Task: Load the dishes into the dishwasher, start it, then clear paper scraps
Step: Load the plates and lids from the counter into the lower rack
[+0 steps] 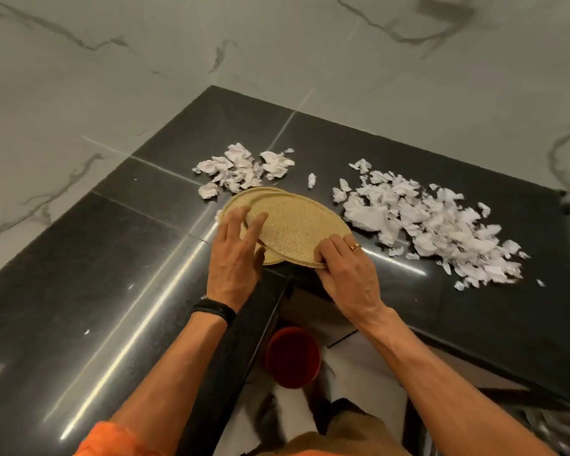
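Observation:
Two round woven tan mats lie stacked, slightly offset, at the inner corner of a black stone counter (119,258). The upper mat (297,225) has its near edge pinched by my right hand (346,268), which wears a gold ring. My left hand (237,255) hovers over the left side with fingers spread and straight, fingertips touching the lower mat (234,200) and the upper mat's rim. A small heap of torn white paper scraps (244,169) lies just behind the mats. A much larger heap of scraps (431,225) spreads over the counter to the right.
A red bucket (292,357) stands on the floor below the counter corner, between my arms. Marble-look walls rise behind the counter. A metal rack shows at the bottom right (547,426). Bare black counter stretches to the left.

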